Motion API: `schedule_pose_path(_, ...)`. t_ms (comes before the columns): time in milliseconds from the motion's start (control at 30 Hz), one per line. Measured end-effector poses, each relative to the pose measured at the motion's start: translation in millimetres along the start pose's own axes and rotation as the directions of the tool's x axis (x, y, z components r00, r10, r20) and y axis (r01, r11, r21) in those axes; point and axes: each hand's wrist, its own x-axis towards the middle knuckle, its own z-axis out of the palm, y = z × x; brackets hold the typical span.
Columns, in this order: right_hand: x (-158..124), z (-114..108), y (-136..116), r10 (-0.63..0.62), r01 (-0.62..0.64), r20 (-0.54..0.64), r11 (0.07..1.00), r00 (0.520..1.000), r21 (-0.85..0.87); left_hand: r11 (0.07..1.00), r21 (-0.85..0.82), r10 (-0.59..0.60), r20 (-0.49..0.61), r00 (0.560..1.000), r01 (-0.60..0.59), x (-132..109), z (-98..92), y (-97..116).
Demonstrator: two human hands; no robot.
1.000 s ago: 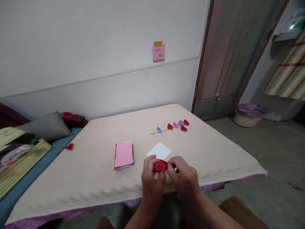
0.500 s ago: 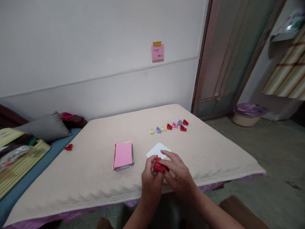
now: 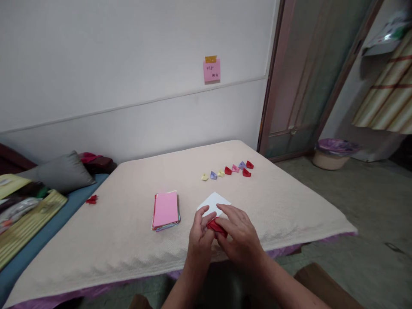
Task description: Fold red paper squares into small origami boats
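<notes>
A small folded red paper piece (image 3: 217,227) is held between my left hand (image 3: 200,238) and my right hand (image 3: 240,231), near the front edge of the covered table. Fingers of both hands press on it from either side and hide part of it. Just behind my fingertips lies a white paper sheet (image 3: 214,201), one corner pointing away from me. To the left rests a stack of coloured paper (image 3: 166,209) with a pink sheet on top. Several small folded papers (image 3: 228,171) in red, pink, purple and yellow form a row farther back.
Red folded bits (image 3: 92,199) lie near the left edge of the table (image 3: 128,180). A grey pillow (image 3: 66,171) is beyond that edge. On the wall hangs a pink note (image 3: 211,71). A lined bin (image 3: 333,154) stands on the floor at right.
The red paper between my hands has turned and now looks flatter and longer. My left fingers have lifted and spread a little, and both hands have shifted slightly.
</notes>
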Motion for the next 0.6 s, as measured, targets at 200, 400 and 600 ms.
schedule_pose_path(200,0.4,-0.2,-2.2,0.014,-0.012,0.045,1.0,0.999,-0.027,0.997,-0.06,-0.046,0.036,0.998,0.049,0.5,-5.3,-4.9)
schedule_pose_path(400,-1.2,5.9,-1.0,0.005,-0.006,-0.035,0.999,0.999,-0.036,0.999,-0.025,-0.045,0.044,0.998,0.046,2.2,-1.7,-6.0)
schedule_pose_path(600,-2.9,8.8,-1.0,0.003,-0.006,-0.061,0.998,0.998,-0.055,0.955,0.287,0.102,-0.073,0.992,-0.077,2.3,-0.3,-11.2)
